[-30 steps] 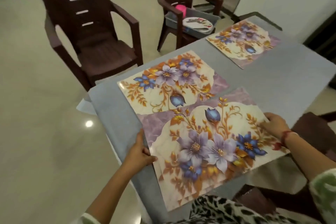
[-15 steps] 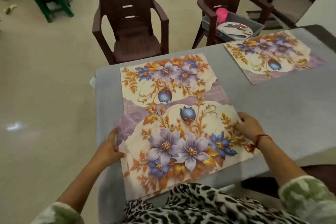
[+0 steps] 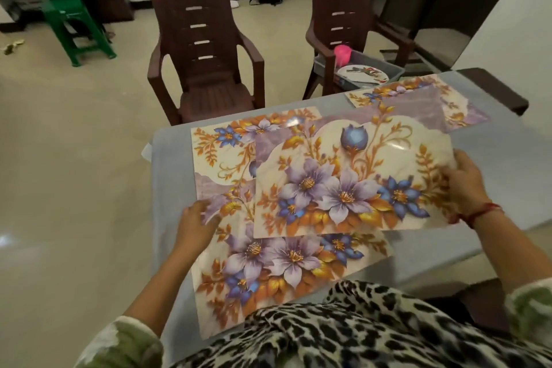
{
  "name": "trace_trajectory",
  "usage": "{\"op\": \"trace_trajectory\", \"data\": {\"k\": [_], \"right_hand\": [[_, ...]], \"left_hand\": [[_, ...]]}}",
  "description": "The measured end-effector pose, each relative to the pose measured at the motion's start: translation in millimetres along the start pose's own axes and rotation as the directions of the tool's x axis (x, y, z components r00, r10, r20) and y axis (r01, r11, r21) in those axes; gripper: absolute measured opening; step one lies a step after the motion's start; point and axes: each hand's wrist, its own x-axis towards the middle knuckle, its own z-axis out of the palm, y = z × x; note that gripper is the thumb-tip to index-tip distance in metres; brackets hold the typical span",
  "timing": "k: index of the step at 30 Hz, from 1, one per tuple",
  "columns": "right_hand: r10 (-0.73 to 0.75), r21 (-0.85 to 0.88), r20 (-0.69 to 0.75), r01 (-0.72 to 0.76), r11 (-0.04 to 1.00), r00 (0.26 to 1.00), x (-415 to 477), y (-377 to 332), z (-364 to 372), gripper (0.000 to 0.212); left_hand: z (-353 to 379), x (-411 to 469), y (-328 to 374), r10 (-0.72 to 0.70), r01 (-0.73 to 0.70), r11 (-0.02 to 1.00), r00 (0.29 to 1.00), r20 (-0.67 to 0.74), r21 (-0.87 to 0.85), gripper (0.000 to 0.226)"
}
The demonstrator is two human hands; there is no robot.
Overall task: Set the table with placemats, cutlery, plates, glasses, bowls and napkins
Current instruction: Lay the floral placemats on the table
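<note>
Several floral placemats are on the grey table. One placemat lies at the far left and another placemat at the far right. A near placemat lies at the front edge, and my left hand rests on its left edge with fingers laid on top. My right hand grips the right edge of a fourth placemat, which is lifted above the table and partly covers the others.
Two brown plastic chairs stand beyond the table: the left chair and the right chair. On the right chair sits a grey bin with a pink cup and a plate of cutlery. A green stool stands far left.
The stack I held with both hands has split: my right hand has lifted the top placemat up and to the right, while my left hand stays on the one below.
</note>
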Motion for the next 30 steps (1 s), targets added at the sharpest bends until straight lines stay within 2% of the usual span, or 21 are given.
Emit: {"op": "trace_trajectory", "data": {"k": [2,4,6,8,10,13,15,18,21,24,27,29,30], "right_hand": [[0.064,0.09,0.032,-0.067,0.994,0.997,14.1,4.8,-20.1,0.031],[0.115,0.127,0.075,-0.124,0.984,0.99,26.0,10.3,-34.8,0.032],[0.13,0.135,0.124,-0.147,0.98,0.984,39.4,18.4,-49.9,0.035],[0.136,0.131,0.157,-0.157,0.979,0.978,56.7,33.1,-63.9,0.035],[0.146,0.107,0.146,-0.163,0.981,0.978,82.3,52.4,-86.6,0.033],[0.141,-0.094,0.104,-0.131,0.987,0.985,134.4,88.3,-121.9,0.023],[0.12,-0.251,0.029,-0.109,0.962,0.992,171.0,106.4,-148.4,0.033],[0.103,-0.38,-0.019,-0.103,0.919,0.994,217.4,130.1,-185.6,0.038],[0.112,-0.499,-0.064,-0.129,0.857,0.992,262.0,146.5,-219.8,0.037],[0.131,-0.621,-0.126,-0.181,0.763,0.983,294.0,159.2,-241.3,0.041],[0.097,-0.76,-0.202,-0.218,0.612,0.975,311.9,170.6,-244.5,0.051],[0.036,-0.791,-0.177,-0.164,0.589,0.984,305.8,176.3,-225.1,0.056],[0.02,-0.791,-0.114,-0.104,0.603,0.993,297.2,179.8,-209.5,0.06]], "left_hand": [[15.0,5.3,28.2,-0.011,0.027,0.987,0.995,0.1,-0.161,0.033],[34.2,11.0,54.8,-0.056,0.15,0.92,0.965,0.258,-0.361,0.028],[57.9,16.4,81.6,-0.072,0.234,0.866,0.933,0.352,-0.443,0.027],[81.2,15.8,106.8,-0.012,0.174,0.879,0.939,0.344,-0.443,0.021],[115.3,17.8,128.6,0.066,0.077,0.909,0.943,0.325,-0.409,0.045],[176.4,20.1,162.7,0.053,0.095,0.922,0.93,0.363,-0.376,0.077],[221.8,21.2,197.5,0.04,0.123,0.922,0.912,0.409,-0.366,0.093],[287.7,22.0,243.3,0.073,0.106,0.927,0.889,0.451,-0.36,0.103],[336.7,29.9,274.7,0.031,0.186,0.916,0.852,0.523,-0.356,0.116],[364.6,20.9,303.6,-0.01,0.259,0.897,0.822,0.569,-0.358,0.112],[388.5,15.0,317.1,-0.027,0.242,0.927,0.806,0.591,-0.287,0.103],[396.8,12.5,321.4,-0.043,0.227,0.937,0.829,0.557,-0.265,0.095],[400.2,12.0,322.3,-0.049,0.225,0.939,0.838,0.543,-0.262,0.09]]}}
